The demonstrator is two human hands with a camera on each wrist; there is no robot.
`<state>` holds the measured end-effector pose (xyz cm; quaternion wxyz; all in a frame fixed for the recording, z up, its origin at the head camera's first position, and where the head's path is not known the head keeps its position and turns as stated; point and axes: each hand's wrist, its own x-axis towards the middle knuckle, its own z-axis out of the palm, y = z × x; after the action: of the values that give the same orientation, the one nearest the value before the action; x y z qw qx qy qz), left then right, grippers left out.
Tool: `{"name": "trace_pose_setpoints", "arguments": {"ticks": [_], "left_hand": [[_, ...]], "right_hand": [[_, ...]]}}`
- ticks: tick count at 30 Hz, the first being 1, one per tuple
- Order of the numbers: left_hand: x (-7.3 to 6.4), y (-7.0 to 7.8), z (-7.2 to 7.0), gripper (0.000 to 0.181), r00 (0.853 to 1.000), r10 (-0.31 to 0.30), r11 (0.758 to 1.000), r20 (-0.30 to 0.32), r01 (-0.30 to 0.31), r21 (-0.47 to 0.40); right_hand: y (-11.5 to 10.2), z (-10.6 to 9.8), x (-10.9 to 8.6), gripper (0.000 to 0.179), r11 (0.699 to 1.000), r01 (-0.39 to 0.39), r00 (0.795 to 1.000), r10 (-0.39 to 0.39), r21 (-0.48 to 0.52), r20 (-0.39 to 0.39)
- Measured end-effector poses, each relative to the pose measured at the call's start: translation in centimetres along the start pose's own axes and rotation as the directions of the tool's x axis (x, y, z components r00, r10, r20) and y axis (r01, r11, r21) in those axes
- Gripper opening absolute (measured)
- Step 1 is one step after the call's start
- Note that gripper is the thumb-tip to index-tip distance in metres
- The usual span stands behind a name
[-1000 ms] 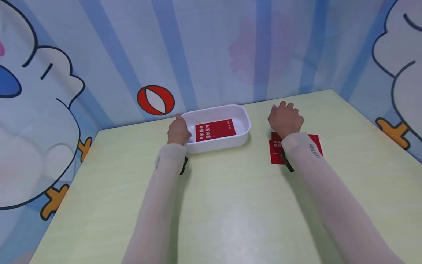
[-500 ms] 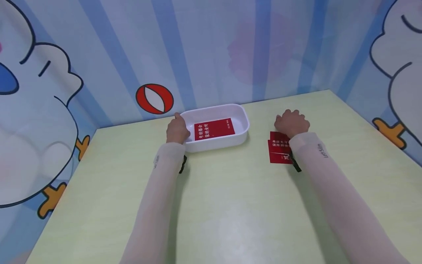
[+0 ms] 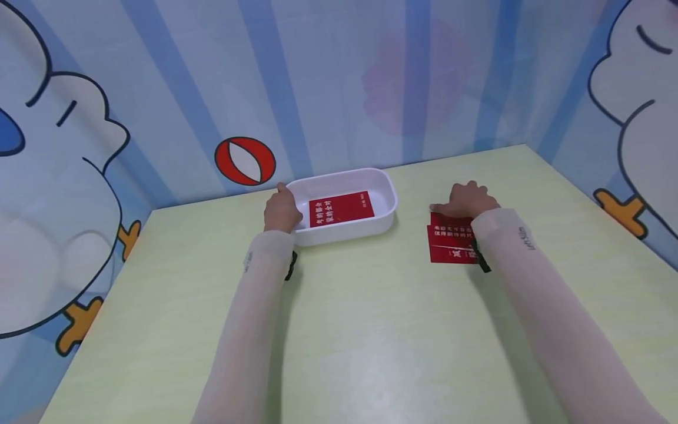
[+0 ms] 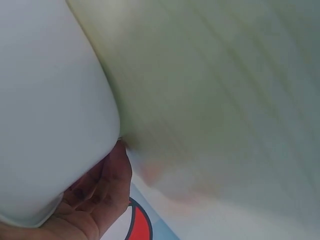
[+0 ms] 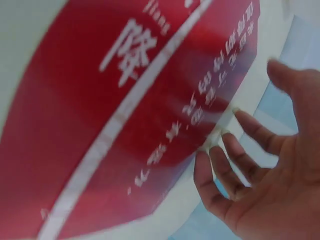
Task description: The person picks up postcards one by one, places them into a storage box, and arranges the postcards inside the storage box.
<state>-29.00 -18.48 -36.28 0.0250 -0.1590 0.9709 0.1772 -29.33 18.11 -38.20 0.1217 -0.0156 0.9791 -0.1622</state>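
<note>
In the head view, a white tray [image 3: 344, 234] stands on the pale counter [image 3: 360, 318], near the patterned backdrop [image 3: 339, 88]. A red card [image 3: 344, 209] with white writing lies flat inside it. The left hand [image 3: 281, 211] grips the tray's left end, thumb over the rim. Well to the right of the tray, overlapping red sheets [image 3: 450, 240] lie on the counter, partly covered by the right hand [image 3: 468, 201], whose thumb points toward the tray. Pale sleeves [image 3: 248, 318] cover both arms.

In the left wrist view, the tray's smooth outer side fills the left part, and the left fingers curl against it, pinching the wall near a corner. A printed red and white ball shows below the hand.

In the right wrist view, the right fingers are spread and gently bent, the thumb well apart from them. The fingertips are at the far edge of the sheets; whether they touch it, I cannot tell. A pale stripe and white characters run across the red.
</note>
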Motion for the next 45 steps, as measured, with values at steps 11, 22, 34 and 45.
{"name": "trace_pose_setpoints", "arguments": {"ticks": [11,22,34,45], "left_hand": [[0.0,0.0,0.1,0.093,1.000,0.013,1.000,-0.011,-0.013,-0.006],[0.1,-0.2,0.1,0.094,1.000,0.013,1.000,-0.023,-0.013,0.006],[-0.2,-0.3,0.2,0.093,0.999,0.027,1.000,-0.047,-0.028,-0.008],[-0.2,-0.4,0.3,0.092,0.997,0.042,0.999,-0.062,-0.042,0.002]], "right_hand": [[-0.2,-1.5,-1.5,0.085,0.998,0.041,0.991,-0.034,-0.050,0.129],[-0.3,-2.1,-2.1,0.087,0.979,0.126,0.982,-0.100,-0.162,0.162],[0.0,-1.9,-1.5,0.070,0.995,0.097,0.983,-0.090,-0.038,0.162],[0.3,-1.5,-0.5,0.069,0.996,0.065,0.984,-0.073,0.055,0.162]]}}
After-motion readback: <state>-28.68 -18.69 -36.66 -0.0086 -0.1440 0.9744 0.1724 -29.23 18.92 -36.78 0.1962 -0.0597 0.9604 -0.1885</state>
